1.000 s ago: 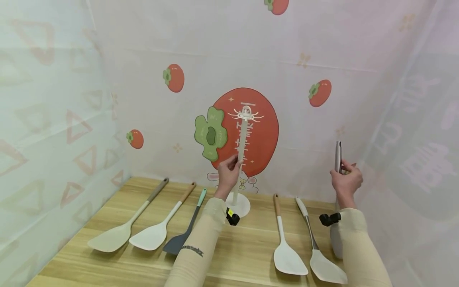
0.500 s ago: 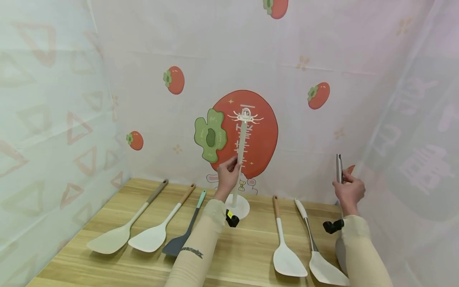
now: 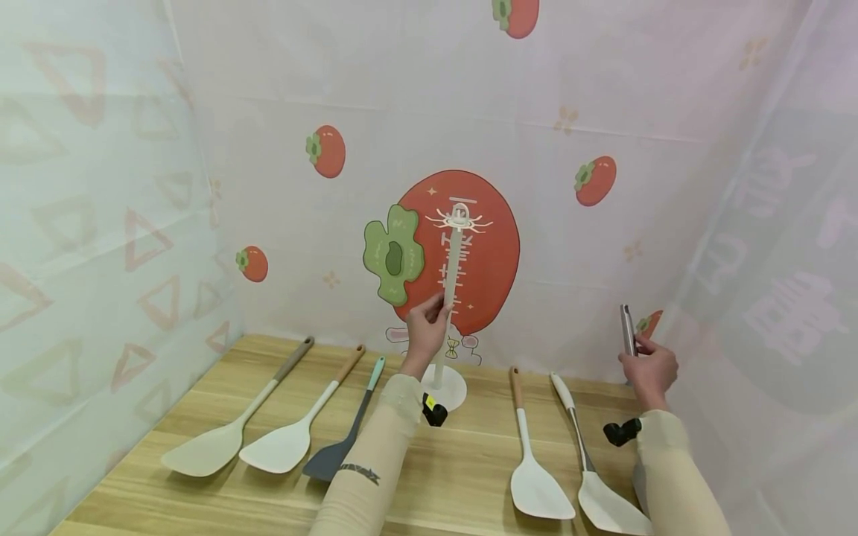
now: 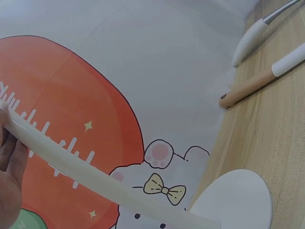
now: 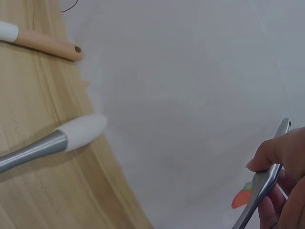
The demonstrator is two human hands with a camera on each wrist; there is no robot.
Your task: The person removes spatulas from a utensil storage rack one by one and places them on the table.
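My left hand (image 3: pixel 427 327) pinches the white post (image 3: pixel 453 275) of a utensil stand in the head view. The stand has a ring of hooks (image 3: pixel 459 219) on top and a round white base (image 3: pixel 447 388) on the table. At the right, my right hand (image 3: pixel 649 372) grips a spatula by its shiny steel handle (image 3: pixel 627 327), whose end points up and leans slightly left. In the right wrist view thumb and fingers close round that handle (image 5: pixel 267 179). Most of the spatula's lower part is hidden behind my forearm.
On the wooden table (image 3: pixel 456 476), a beige spatula (image 3: pixel 208 447), a white one (image 3: pixel 281 447) and a dark grey one (image 3: pixel 331 455) lie left. Right of the stand lie a wood-handled white spatula (image 3: pixel 539 487) and a white-and-steel one (image 3: pixel 606 502). A printed cloth (image 3: pixel 436 89) backs the table.
My right hand has lowered with the spatula, and its handle now tilts a little left. My left hand stays on the post. The other spatulas have not moved.
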